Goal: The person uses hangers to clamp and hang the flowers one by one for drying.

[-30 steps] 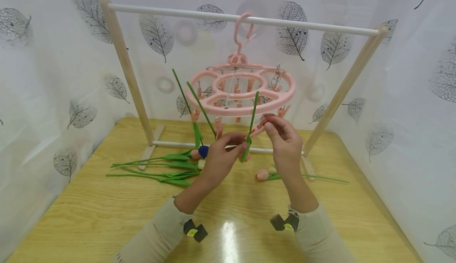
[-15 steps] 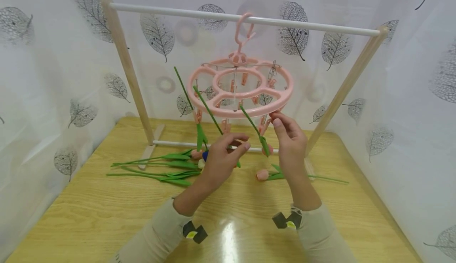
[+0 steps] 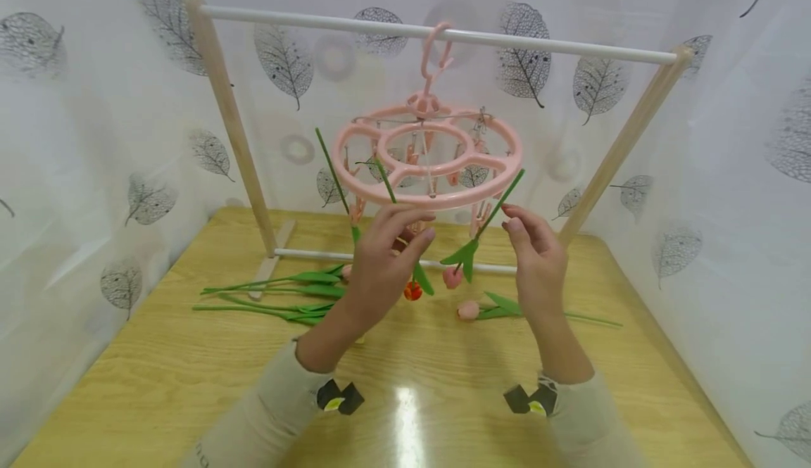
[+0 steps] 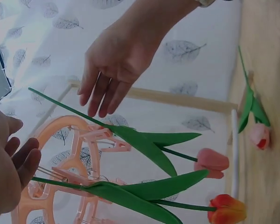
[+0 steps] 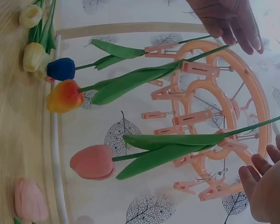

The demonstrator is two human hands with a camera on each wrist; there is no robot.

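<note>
A pink round clothes hanger [image 3: 361,190] with clips hangs by its hook. A pink artificial tulip [image 3: 452,277] hangs head down, its slanted green stem held by a clip. To its left hangs an orange-red tulip [image 3: 413,291], clipped likewise, and beyond it a blue tulip [image 5: 60,69], hidden behind my left hand in the head view. My left hand [image 3: 383,260], fingers loosely bent with nothing in them, is near the orange-red tulip's stem. My right hand [image 3: 541,267] is beside the pink tulip's stem, its fingers relaxed and holding nothing.
A wooden stand with a white top bar [image 3: 304,20] carries the hanger. On the wooden table [image 3: 190,383], several tulips with green stems [image 3: 272,287] lie at left, white heads among them [image 5: 34,57]. One light pink tulip [image 3: 468,310] lies at right.
The pink tulip's stem has swung from leaning left to leaning right, and the hanger has turned. My right hand has drawn away rightward; my left has risen toward the hanger's rim.
</note>
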